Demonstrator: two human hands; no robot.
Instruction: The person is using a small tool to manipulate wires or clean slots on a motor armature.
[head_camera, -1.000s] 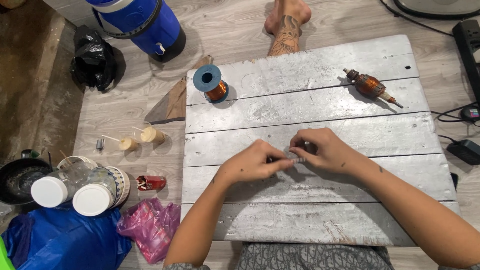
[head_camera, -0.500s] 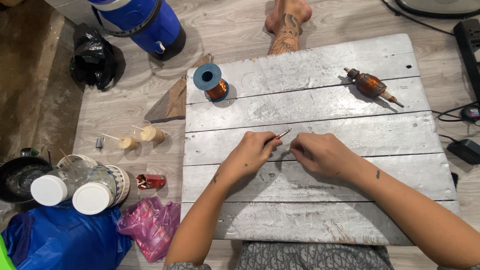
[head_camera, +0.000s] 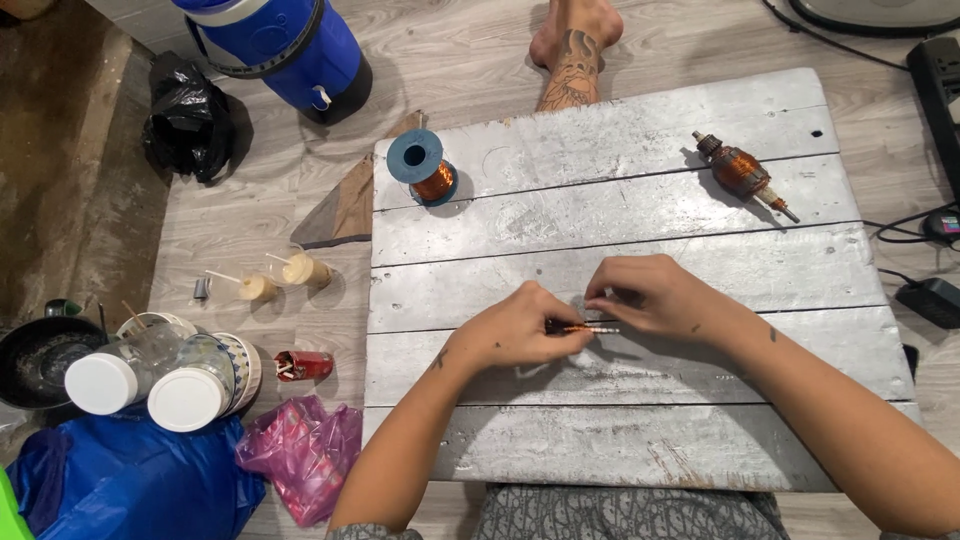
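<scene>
Both hands meet over the middle of a silver-painted wooden board (head_camera: 640, 190). My left hand (head_camera: 515, 328) pinches one end of a short bundle of copper wire (head_camera: 590, 328) that lies level just above the board. My right hand (head_camera: 655, 297) grips the other end, fingers curled over it. A bit of white material (head_camera: 578, 350) shows under the wire. A blue spool of copper wire (head_camera: 422, 167) stands at the board's far left corner. A motor armature (head_camera: 742, 173) with copper windings lies at the far right.
A bare tattooed foot (head_camera: 575, 45) rests beyond the board. On the floor to the left are a blue water cooler (head_camera: 285, 40), a black bag (head_camera: 185, 120), two plastic cups (head_camera: 280, 275), white-lidded jars (head_camera: 150, 385), a pink bag (head_camera: 300, 450) and a blue bag (head_camera: 120, 490). Cables and a power strip (head_camera: 935, 70) lie at right.
The wire bundle pointed up and away half a second ago; now it lies level between both hands. The hands have shifted slightly toward me and to the right.
</scene>
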